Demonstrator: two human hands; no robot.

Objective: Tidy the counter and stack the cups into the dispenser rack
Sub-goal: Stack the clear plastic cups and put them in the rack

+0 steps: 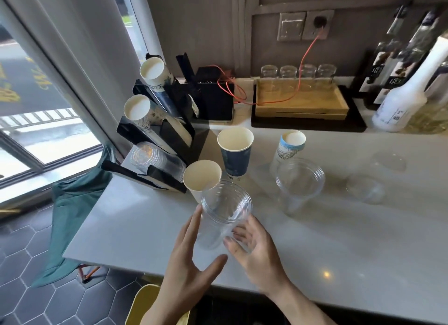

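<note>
Right hand (257, 249): fingers (238, 235) curled round the lower part of the clear cup (224, 214) — holding it from the right and beneath.
Left hand (191, 259): fingers spread wide, fingertips resting against the cup's left side, thumb free below; steadying rather than gripping, as far as I can tell.
Clear cup: lifted over the near part of the counter (363, 252), mouth tilted up and away, base toward the hands.
Long axis: runs from the palms up and away, leaning a little left.
Nearest neighbour: a white paper cup (202, 174) just behind the rim, overlapping it in view.
Rack (155, 135): up and to the left of the hands; its lowest slot holds clear cups (155, 158), mouths facing outward.
Nearer hand: the left is nearer the rack.
Coming move, likely: turn the cup base-first toward that slot.
</note>
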